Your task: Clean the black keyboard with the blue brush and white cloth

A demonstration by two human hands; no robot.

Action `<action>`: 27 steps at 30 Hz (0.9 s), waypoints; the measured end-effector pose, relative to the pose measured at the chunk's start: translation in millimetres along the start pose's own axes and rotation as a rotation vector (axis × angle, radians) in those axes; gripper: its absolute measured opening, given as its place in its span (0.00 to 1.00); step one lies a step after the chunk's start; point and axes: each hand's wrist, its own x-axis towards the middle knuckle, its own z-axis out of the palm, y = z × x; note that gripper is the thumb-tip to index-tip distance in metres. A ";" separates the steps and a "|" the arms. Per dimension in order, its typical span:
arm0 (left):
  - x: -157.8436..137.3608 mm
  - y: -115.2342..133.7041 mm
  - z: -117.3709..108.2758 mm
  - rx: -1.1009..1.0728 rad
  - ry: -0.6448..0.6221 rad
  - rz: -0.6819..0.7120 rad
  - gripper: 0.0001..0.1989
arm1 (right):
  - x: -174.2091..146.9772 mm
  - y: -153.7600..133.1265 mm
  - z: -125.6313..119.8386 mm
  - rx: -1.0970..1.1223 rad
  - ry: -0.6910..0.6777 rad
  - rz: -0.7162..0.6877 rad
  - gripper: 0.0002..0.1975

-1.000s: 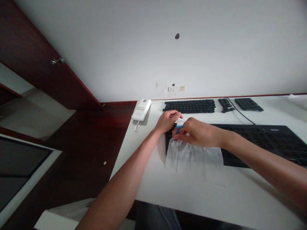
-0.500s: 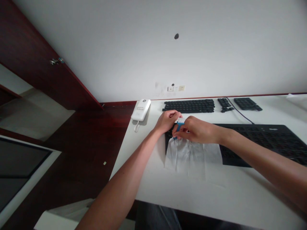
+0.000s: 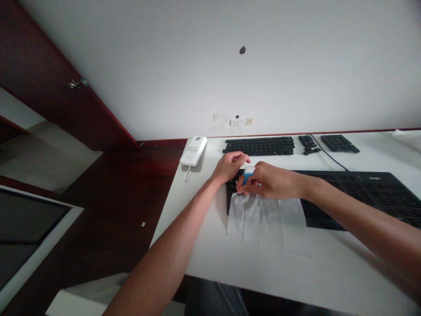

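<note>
My right hand [image 3: 266, 179] pinches a small blue brush [image 3: 246, 176] with white bristles pointing up and away from me. A thin white tissue [image 3: 263, 217] lies under this hand and drapes over the near edge of a black keyboard base [image 3: 348, 188]. At the base's far left corner rests my left hand [image 3: 230, 166], its fingers loosely bent and apart, with nothing seen in them. The brush's lower end is hidden by my right fingers.
Behind the base lie rows of loose black keycaps [image 3: 259, 145], a smaller cluster [image 3: 308, 144] and a number-pad group [image 3: 339, 143]. A cable [image 3: 329, 154] runs between them. A white power bank [image 3: 193, 151] with a strap lies at the table's left edge.
The brush in my right hand has moved slightly toward me and tilted, its bristles now apart from my left hand. The tissue has shifted a little. My left hand stays in place.
</note>
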 end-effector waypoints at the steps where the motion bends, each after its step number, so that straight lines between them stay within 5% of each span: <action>1: 0.0 -0.2 0.0 -0.005 0.001 0.001 0.16 | 0.3 -0.2 0.0 -0.003 0.019 0.007 0.13; 15: -0.3 1.6 -0.6 0.046 0.004 0.009 0.16 | -2.0 -4.0 1.6 -0.069 0.007 0.001 0.12; 27: -1.2 1.8 0.1 0.008 0.005 -0.011 0.18 | 3.3 7.2 -1.8 -0.048 0.137 -0.046 0.14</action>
